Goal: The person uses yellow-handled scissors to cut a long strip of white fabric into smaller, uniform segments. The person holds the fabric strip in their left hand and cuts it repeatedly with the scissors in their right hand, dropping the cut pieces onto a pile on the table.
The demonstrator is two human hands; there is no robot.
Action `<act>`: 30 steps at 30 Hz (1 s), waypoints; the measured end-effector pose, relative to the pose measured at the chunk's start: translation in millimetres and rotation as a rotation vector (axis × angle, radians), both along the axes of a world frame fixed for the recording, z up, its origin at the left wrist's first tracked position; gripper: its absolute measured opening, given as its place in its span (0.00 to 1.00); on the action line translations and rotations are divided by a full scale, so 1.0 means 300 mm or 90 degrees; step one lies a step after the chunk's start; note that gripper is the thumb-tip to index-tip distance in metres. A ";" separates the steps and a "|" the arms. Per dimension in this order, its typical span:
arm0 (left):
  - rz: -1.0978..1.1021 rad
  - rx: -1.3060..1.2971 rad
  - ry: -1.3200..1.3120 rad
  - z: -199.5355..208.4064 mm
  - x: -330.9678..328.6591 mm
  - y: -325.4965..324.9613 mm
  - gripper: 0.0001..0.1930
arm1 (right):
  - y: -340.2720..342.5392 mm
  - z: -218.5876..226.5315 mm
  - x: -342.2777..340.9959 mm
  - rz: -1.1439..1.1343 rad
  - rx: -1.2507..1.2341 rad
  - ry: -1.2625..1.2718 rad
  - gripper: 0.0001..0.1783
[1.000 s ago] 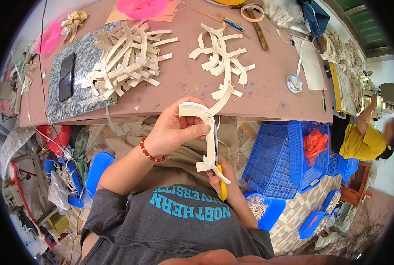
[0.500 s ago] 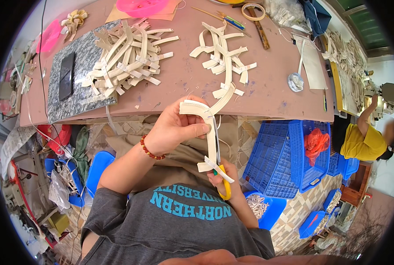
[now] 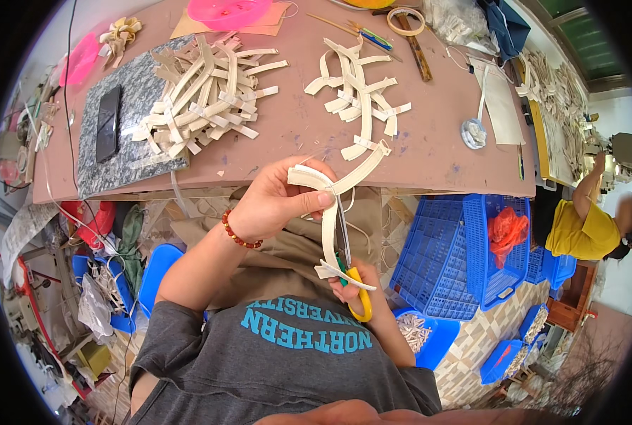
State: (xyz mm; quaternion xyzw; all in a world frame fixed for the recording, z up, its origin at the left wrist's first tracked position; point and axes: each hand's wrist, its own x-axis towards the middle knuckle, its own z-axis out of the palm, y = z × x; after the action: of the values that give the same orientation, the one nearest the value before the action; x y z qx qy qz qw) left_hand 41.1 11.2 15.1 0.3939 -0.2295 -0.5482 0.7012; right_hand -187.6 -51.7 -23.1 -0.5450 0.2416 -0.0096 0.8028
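Note:
My left hand (image 3: pixel 279 202) pinches a cream stitched fabric strip (image 3: pixel 328 237) near where it meets another stitched strip (image 3: pixel 362 168); that one reaches up over the table edge. My right hand (image 3: pixel 374 292) is closed round yellow-handled scissors (image 3: pixel 343 237), whose blades point up along the strip to the crossing by my left thumb. The strip's lower end, with a pale crosspiece, hangs beside the scissor handles. On the table beyond lies a branching chain of similar strips (image 3: pixel 364 106). A large heap of cream strips (image 3: pixel 209 99) rests to the left, partly on a speckled stone slab (image 3: pixel 93 159).
A black phone (image 3: pixel 107 124) lies on the slab. Pens (image 3: pixel 372 37), a tape roll (image 3: pixel 406 21) and a pink basin (image 3: pixel 229 10) sit at the back. Blue crates (image 3: pixel 436 255) stand below the table's right side. A person in yellow (image 3: pixel 581 227) works at far right.
My left thumb has shifted up to the crossing of the strips. The upper strip's far end has swung right, and the scissor blades have moved slightly left.

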 end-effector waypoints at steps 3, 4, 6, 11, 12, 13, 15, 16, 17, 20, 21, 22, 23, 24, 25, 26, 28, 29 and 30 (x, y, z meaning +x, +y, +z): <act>-0.025 -0.001 0.000 0.000 0.007 -0.001 0.10 | 0.001 -0.008 -0.001 0.003 0.005 -0.017 0.29; -0.033 0.000 0.002 0.000 0.010 -0.002 0.10 | 0.001 -0.009 -0.001 0.003 0.008 -0.025 0.29; -0.052 0.016 -0.016 0.005 0.019 -0.004 0.10 | 0.003 -0.001 -0.006 -0.006 -0.004 -0.004 0.29; -0.118 0.037 -0.070 0.016 0.062 -0.015 0.09 | -0.010 0.014 -0.004 0.008 -0.109 0.062 0.26; -0.124 0.019 -0.093 0.015 0.069 -0.017 0.08 | -0.012 -0.011 -0.011 0.018 -0.170 0.053 0.25; -0.129 0.002 -0.117 0.014 0.075 -0.019 0.08 | -0.014 -0.024 -0.014 0.029 -0.231 0.044 0.24; -0.105 -0.088 -0.173 -0.026 0.085 -0.026 0.07 | -0.013 -0.017 -0.010 0.013 -0.253 0.059 0.22; -0.093 -0.134 -0.200 -0.040 0.088 -0.026 0.07 | -0.013 -0.009 -0.005 0.005 -0.265 0.067 0.21; -0.086 -0.133 -0.212 -0.042 0.090 -0.022 0.04 | -0.014 -0.001 -0.002 0.010 -0.272 0.072 0.20; -0.079 -0.142 -0.273 -0.032 0.093 -0.022 0.03 | -0.023 0.031 0.008 0.015 -0.290 0.076 0.20; -0.083 -0.153 -0.306 -0.033 0.098 -0.020 0.03 | -0.025 0.046 0.015 0.015 -0.294 0.073 0.20; -0.087 -0.164 -0.339 -0.032 0.102 -0.020 0.04 | -0.027 0.053 0.019 0.016 -0.298 0.070 0.21; -0.096 -0.182 -0.368 -0.028 0.106 -0.021 0.04 | -0.027 0.050 0.018 0.023 -0.304 0.076 0.22; -0.105 -0.199 -0.396 -0.021 0.111 -0.022 0.04 | -0.028 0.042 0.014 0.031 -0.310 0.083 0.23; -0.115 -0.217 -0.425 -0.018 0.115 -0.022 0.05 | -0.029 0.038 0.011 0.038 -0.315 0.090 0.23; -0.123 -0.217 -0.431 -0.017 0.117 -0.018 0.03 | -0.031 0.040 0.012 0.045 -0.323 0.096 0.24; -0.137 -0.214 -0.445 -0.014 0.121 -0.009 0.04 | -0.036 0.052 0.016 0.060 -0.338 0.107 0.27; -0.144 -0.212 -0.451 -0.010 0.122 -0.007 0.05 | -0.039 0.062 0.018 0.065 -0.358 0.116 0.27; -0.149 -0.210 -0.456 -0.001 0.123 -0.005 0.05 | -0.043 0.076 0.021 0.070 -0.378 0.126 0.28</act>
State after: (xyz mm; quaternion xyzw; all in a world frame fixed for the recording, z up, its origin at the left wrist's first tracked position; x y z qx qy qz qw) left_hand 77.9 9.8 14.8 0.4137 -0.5872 -0.4081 0.5635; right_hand -181.4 -64.5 -0.4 -0.7660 0.2751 0.0166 0.5807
